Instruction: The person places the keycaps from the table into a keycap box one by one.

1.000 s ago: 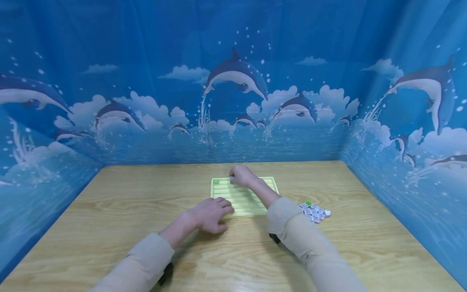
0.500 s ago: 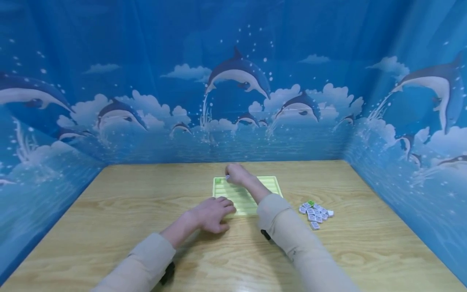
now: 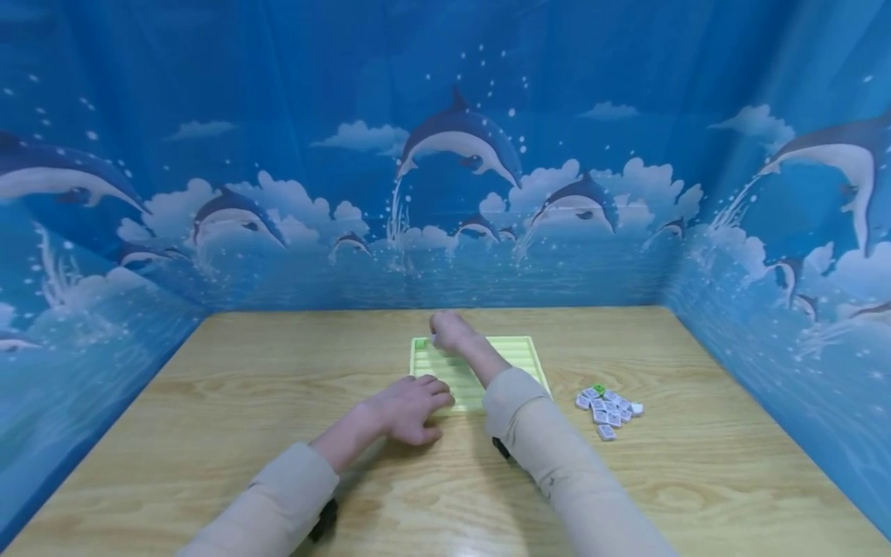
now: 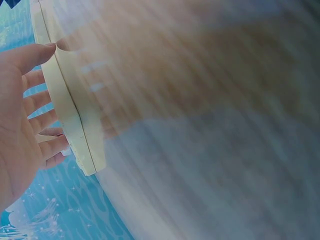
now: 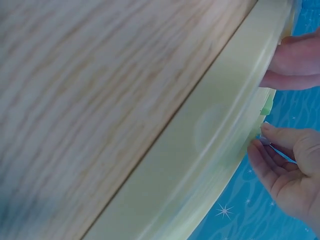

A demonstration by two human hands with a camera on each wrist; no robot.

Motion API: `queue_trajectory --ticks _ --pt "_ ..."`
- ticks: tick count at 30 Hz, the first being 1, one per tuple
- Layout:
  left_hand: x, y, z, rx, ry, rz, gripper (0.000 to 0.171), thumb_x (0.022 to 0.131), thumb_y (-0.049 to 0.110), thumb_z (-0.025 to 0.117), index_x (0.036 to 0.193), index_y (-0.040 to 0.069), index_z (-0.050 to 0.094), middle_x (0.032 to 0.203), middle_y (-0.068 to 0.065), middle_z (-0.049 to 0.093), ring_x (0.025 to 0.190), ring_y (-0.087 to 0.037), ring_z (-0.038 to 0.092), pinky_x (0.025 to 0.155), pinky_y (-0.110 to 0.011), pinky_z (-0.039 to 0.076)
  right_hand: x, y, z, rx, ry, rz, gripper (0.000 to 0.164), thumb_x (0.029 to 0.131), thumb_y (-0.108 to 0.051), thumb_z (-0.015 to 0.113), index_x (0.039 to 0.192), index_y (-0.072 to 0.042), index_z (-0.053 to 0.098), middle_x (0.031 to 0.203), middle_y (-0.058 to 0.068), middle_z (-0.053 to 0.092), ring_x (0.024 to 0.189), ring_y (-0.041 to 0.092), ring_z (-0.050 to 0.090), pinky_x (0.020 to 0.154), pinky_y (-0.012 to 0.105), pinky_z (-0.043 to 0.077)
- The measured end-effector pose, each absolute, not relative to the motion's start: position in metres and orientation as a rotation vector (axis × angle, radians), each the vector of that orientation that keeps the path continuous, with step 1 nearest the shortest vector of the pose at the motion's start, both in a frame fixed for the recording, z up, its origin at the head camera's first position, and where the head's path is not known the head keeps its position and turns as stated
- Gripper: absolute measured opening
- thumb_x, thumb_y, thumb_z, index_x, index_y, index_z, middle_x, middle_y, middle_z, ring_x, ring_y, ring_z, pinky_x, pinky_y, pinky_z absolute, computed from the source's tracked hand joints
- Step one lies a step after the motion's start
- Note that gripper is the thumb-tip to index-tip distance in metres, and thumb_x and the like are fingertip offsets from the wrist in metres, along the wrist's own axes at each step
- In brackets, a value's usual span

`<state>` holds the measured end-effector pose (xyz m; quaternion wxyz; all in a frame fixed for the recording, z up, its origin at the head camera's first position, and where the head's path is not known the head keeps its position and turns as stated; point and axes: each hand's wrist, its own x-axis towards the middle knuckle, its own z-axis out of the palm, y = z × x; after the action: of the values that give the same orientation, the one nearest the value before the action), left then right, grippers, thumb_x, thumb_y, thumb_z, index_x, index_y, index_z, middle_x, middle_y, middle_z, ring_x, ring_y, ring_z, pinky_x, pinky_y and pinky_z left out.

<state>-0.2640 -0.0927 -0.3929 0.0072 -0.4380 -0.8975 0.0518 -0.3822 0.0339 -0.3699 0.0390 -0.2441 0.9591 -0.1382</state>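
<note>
A pale green ridged tray [image 3: 518, 371] lies on the table, with a green tile [image 3: 421, 343] in its far left corner. My right hand [image 3: 454, 334] reaches over the tray's far side, just right of that tile. Between thumb and fingertips it pinches a small whitish tile [image 5: 263, 139], mostly covered by the fingers in the right wrist view. My left hand [image 3: 412, 410] rests at the tray's near left corner with its fingers extended. In the left wrist view, its thumb [image 4: 37, 54] touches the tray's side wall.
To the right of the tray lies a loose pile of several white tiles [image 3: 612, 418] with printed faces and one green tile [image 3: 599, 389]. The wooden table [image 3: 278, 356] is bounded behind and at both sides by a blue dolphin curtain [image 3: 334, 186].
My right hand has shifted left along the tray's far edge, closer to the green tile. The sleeve has uncovered more of the tile pile. My left hand stays at the tray corner.
</note>
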Motion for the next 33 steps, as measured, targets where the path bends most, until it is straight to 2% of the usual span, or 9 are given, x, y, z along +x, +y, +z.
queue_trajectory --ticks 7,15,22,33 --pt "-0.264 -0.092 -0.392 -1.373 -2.831 0.169 0.051 0.087 0.040 0.057 0.130 0.014 0.051 0.133 -0.006 0.048 0.122 -0.023 0.042 0.096 -0.041 0.040 -0.383 0.031 -0.372 -0.732 2.949 -0.325 0.014 0.083 0.001 0.060 0.072 -0.007 0.055 0.071 0.002 0.053 0.066 0.016 0.050 0.056 0.025 0.043" --pt "-0.265 -0.093 -0.392 -1.394 -2.781 0.174 0.048 0.086 0.039 0.058 0.127 0.014 0.053 0.129 -0.006 0.050 0.118 -0.023 0.045 0.092 -0.039 0.043 -0.384 0.025 -0.374 -0.761 3.007 -0.186 0.019 0.081 0.005 0.057 0.067 -0.007 0.052 0.069 0.003 0.053 0.070 0.020 0.053 0.060 0.027 0.045" --pt "-0.264 -0.093 -0.392 -1.389 -2.780 0.173 0.048 0.086 0.039 0.058 0.126 0.014 0.053 0.128 -0.006 0.050 0.118 -0.023 0.045 0.091 -0.040 0.043 -0.383 0.024 -0.372 -0.758 2.976 -0.154 0.012 0.082 0.003 0.057 0.076 -0.007 0.059 0.077 0.004 0.059 0.077 0.020 0.056 0.065 0.028 0.047" --pt "-0.264 -0.092 -0.392 -1.372 -2.820 0.183 0.050 0.087 0.039 0.057 0.129 0.014 0.051 0.131 -0.005 0.049 0.121 -0.023 0.043 0.095 -0.041 0.041 -0.385 0.023 -0.374 -0.793 2.972 -0.100 0.015 0.087 -0.008 0.059 0.073 -0.009 0.055 0.071 0.002 0.055 0.071 0.019 0.054 0.062 0.029 0.046"
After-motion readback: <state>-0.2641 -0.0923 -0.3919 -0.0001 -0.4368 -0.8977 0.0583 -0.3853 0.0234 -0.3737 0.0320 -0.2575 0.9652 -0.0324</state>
